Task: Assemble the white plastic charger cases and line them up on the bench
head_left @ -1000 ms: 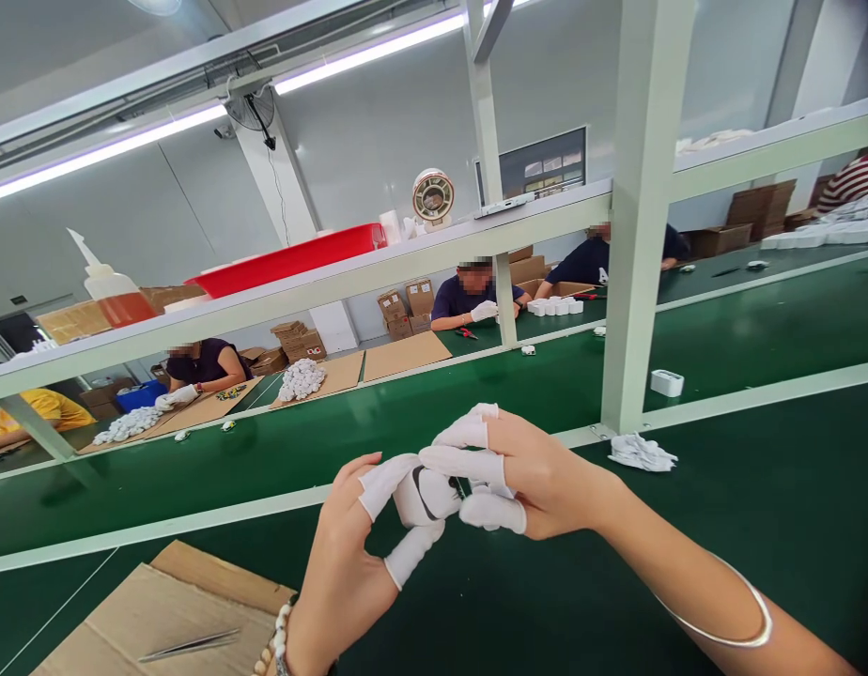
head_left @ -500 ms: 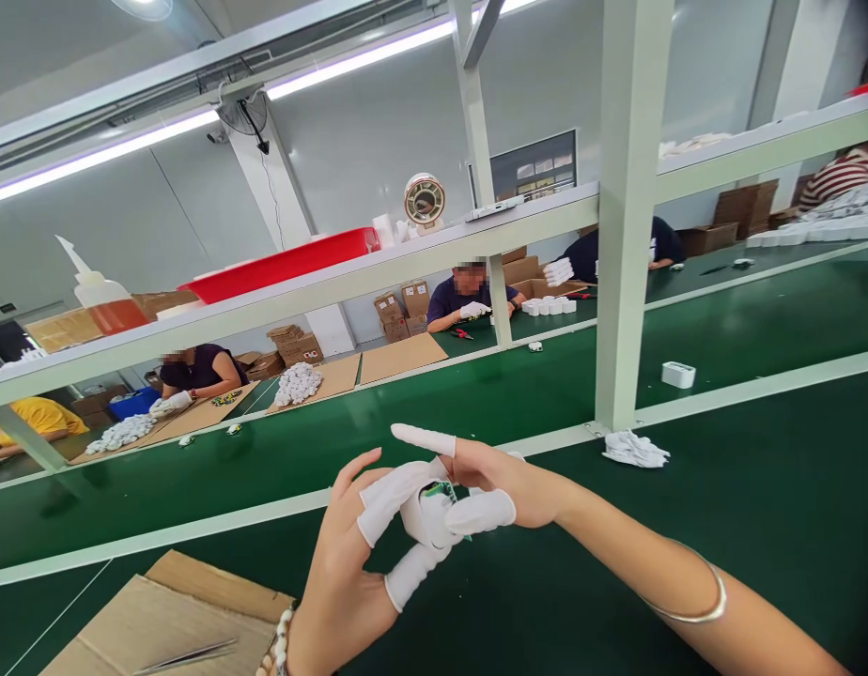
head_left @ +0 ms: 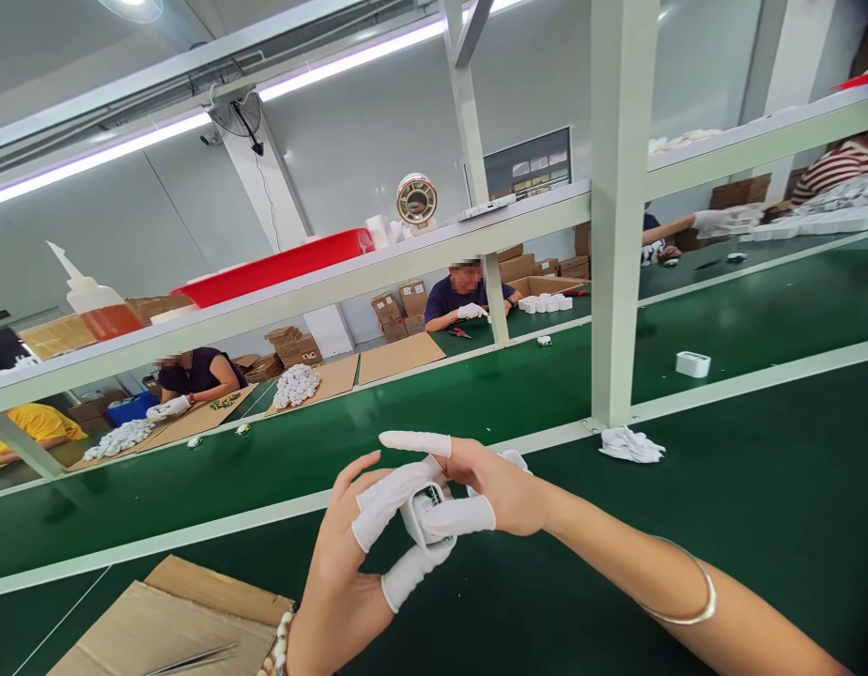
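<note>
A small white housing (head_left: 414,519) with an open end is held above the green work surface. My left hand (head_left: 364,554), with white finger cots, grips it between thumb and fingers. My right hand (head_left: 487,488) has its cot-covered thumb pressed at the open end, where a bit of green circuit board shows; its index finger reaches out over the top. Part of the board and the right hand's other fingers are hidden.
Cardboard sheets (head_left: 166,620) with metal tweezers (head_left: 194,659) lie at the lower left. Crumpled white gloves (head_left: 631,445) rest by the upright post (head_left: 613,282). A white housing (head_left: 692,364) stands on the green belt (head_left: 321,422). Other people sit beyond it.
The green board has gone deeper into the housing, and my right thumb has moved left and inward. On the belt, small parts have shifted right. A person's gloved hand now reaches out at the far right.
</note>
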`<state>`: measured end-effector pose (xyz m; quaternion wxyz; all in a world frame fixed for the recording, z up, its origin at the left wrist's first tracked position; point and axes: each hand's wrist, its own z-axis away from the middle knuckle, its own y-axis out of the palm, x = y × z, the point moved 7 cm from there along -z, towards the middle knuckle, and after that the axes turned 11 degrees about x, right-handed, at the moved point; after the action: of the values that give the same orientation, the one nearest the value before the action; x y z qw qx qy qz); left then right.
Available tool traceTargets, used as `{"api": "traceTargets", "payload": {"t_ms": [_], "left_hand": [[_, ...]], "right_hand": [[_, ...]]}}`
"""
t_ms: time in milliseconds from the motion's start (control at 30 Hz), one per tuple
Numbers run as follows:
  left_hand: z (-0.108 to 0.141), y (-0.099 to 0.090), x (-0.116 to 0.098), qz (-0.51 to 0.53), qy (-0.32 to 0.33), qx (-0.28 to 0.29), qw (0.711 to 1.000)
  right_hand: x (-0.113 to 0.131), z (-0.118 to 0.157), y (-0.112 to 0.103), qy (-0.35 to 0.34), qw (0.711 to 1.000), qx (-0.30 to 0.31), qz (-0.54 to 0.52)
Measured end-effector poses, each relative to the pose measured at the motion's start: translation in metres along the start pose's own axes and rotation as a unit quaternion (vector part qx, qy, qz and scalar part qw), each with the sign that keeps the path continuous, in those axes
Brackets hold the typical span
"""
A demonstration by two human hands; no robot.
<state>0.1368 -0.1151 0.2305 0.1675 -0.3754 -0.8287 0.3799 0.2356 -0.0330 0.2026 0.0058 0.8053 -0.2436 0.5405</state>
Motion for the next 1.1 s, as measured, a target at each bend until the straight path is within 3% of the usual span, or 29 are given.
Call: {"api": "traceTargets", "payload": {"t_ms": [267, 400, 533, 667, 733, 867, 1000, 1100], "left_hand": [[0.011, 0.005, 0.022, 0.099, -0.063, -0.023, 0.993], [0.013, 0.007, 0.035, 0.21, -0.091, 0.019, 0.973], [0.01, 0.019, 0.043, 0.373, -0.104, 0.103, 0.916], [0.008, 0.038, 0.041, 0.525, -0.106, 0.142, 0.832], [0.008, 0.044, 0.04, 0.566, -0.105, 0.143, 0.805], [0.009, 0.051, 0.036, 0.598, -0.102, 0.15, 0.781], [0.012, 0.058, 0.035, 0.589, -0.106, 0.16, 0.785], [0.017, 0.064, 0.036, 0.639, -0.071, 0.136, 0.754]], "right_hand": [[0.009, 0.006, 0.001, 0.025, 0.995, -0.036, 0.091], [0.019, 0.012, -0.009, 0.035, 0.984, -0.089, 0.154], [0.027, 0.017, -0.02, 0.019, 0.968, -0.127, 0.214], [0.024, 0.013, -0.014, -0.014, 0.98, -0.069, 0.188], [0.02, 0.011, -0.011, -0.011, 0.986, -0.056, 0.157], [0.013, 0.009, -0.011, 0.015, 0.991, -0.062, 0.12], [0.01, 0.009, -0.009, 0.028, 0.993, -0.051, 0.102], [0.007, 0.007, -0.008, 0.028, 0.995, -0.048, 0.086]]}}
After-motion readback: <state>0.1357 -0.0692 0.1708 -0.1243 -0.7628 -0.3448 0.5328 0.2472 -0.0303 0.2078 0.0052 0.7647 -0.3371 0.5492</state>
